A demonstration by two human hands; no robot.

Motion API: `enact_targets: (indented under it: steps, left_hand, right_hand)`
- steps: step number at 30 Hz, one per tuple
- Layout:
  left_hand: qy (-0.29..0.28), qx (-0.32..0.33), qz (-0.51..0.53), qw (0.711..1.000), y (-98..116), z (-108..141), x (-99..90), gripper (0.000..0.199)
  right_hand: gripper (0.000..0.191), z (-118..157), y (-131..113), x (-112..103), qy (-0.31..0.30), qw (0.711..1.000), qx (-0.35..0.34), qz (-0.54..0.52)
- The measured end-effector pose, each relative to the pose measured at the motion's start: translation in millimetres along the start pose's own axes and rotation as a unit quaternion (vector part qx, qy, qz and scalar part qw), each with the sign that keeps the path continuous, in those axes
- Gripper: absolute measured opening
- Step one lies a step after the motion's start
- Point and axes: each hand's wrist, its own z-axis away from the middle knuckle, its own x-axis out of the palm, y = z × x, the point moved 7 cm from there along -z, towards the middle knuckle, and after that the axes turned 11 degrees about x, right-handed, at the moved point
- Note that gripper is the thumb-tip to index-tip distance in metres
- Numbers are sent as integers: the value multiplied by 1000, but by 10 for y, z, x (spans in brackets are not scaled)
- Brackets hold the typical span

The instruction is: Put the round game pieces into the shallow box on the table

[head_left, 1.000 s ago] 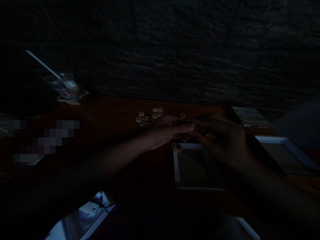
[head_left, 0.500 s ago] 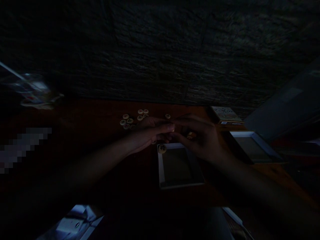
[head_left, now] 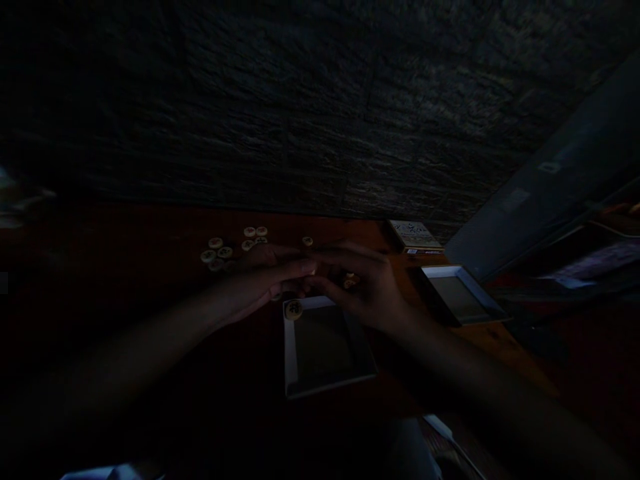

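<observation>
My left hand [head_left: 273,277] and my right hand [head_left: 357,277] meet above the far edge of an open shallow box [head_left: 291,363]. Their fingertips pinch a small Chinese chess piece [head_left: 313,272], mostly covered by the fingers. A round Chinese chess piece with dark writing [head_left: 294,309] sits in the box's far left corner. Under my right hand more pieces [head_left: 349,283] show on the table. Beyond my left hand several loose pieces [head_left: 225,253] lie in a group, and a single piece [head_left: 307,241] lies behind my fingers. The light is very dim.
A closed printed box [head_left: 415,235] lies against the stone wall [head_left: 320,133] at the back right. Nearer, a second open tray [head_left: 440,272] rests on the wooden table [head_left: 165,230]. A grey panel [head_left: 510,180] slants up at the right.
My view has turned to the right, so the table things sit further left. Both hands stay together at the same pinched piece; the piece in the box corner remains there.
</observation>
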Motion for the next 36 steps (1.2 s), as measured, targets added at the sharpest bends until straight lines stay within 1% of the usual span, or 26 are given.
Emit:
enact_targets:
  steps: [3,10,15,18,21,29,36]
  left_hand:
    - [13,-8,-12,1000,-3,7,-23,28]
    - [13,-17,-6,1000,2,15,-18,24]
    - [-4,-16,1,1000,-16,4,-4,25]
    - [5,-21,-1,1000,-26,0,-23,22]
    - [11,-30,-8,999,-33,3,-32,25]
    - [-6,-28,0,1000,-21,-1,-6,29]
    - [-6,-32,3,999,-43,0,-29,26]
  right_hand:
    - [31,-4,5,13,-7,1000,3,2]
    - [31,-11,-9,2,-4,1000,13,-3]
    - [30,-6,-24,8,-4,1000,1,3]
    - [33,-7,-13,6,-2,1000,-1,13]
    - [32,-7,16,7,-7,1000,12,13]
    - [30,-6,-4,10,-1,1000,2,16]
    - [30,-11,7,14,-3,1000,-2,10]
